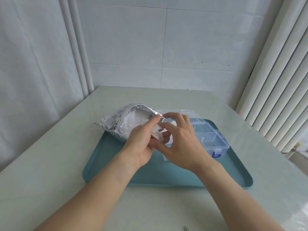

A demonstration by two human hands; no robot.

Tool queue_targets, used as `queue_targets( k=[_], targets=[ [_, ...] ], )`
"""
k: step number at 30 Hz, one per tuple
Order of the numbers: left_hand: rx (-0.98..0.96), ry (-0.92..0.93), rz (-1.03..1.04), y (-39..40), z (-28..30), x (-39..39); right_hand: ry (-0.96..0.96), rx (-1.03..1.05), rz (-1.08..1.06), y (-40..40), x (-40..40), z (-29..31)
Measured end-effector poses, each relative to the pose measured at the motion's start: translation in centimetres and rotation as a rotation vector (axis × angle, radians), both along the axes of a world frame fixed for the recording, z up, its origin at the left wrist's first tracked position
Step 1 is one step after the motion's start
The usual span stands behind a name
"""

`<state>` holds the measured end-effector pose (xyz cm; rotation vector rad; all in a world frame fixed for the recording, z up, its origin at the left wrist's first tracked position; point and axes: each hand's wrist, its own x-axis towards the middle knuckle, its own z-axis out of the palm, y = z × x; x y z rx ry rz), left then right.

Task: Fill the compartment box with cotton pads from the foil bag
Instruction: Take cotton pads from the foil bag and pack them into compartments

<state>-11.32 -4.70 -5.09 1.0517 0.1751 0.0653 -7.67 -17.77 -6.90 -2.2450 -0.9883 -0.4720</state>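
Observation:
A silver foil bag (115, 124) lies on its side at the tray's back left corner, its mouth open toward me and white cotton pads (135, 118) showing inside. My left hand (143, 144) holds a small stack of white cotton pads (158, 133) just outside the bag's mouth. My right hand (178, 140) is above them, fingers curled, its fingertips pinching the top of that stack. The clear compartment box (211, 139) stands open on the tray right of my hands, with a blue latch (216, 154) at the front; its left part is hidden behind my right hand.
A teal tray (166, 174) lies in the middle of a pale table (50, 164). A white tiled wall is behind, a curtain on the left, and a ribbed white radiator along the right edge.

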Motion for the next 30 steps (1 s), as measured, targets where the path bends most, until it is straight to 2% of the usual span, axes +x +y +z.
queue_targets(
  k=[6, 12, 17, 21, 25, 28, 30],
  targets=[
    [-0.156, 0.014, -0.104, 0.2, 0.4, -0.1, 0.104, 0.110, 0.058, -0.1, -0.2, 0.4],
    [-0.308, 0.073, -0.071, 0.5, 0.7, -0.2, 0.012, 0.159, 0.074, -0.3, 0.1, 0.5],
    [-0.120, 0.091, -0.117, 0.5, 0.3, -0.1, 0.116, 0.146, 0.142, -0.9, -0.2, 1.5],
    [-0.083, 0.119, -0.250, 1.2, 0.8, -0.4, 0.258, 0.096, 0.199, -1.0, -0.3, 1.7],
    [0.015, 0.004, -0.381, 1.3, 0.2, -0.3, 0.310, 0.126, 0.229, -1.2, -0.7, 2.0],
    [0.046, -0.066, -0.490, 1.1, -0.3, -0.1, 0.453, 0.192, 0.311, -1.4, -0.8, 2.2],
    [0.078, -0.071, -0.471, 0.9, -0.5, -0.1, 0.406, 0.161, 0.300, -1.4, -0.7, 2.1]
  ],
)
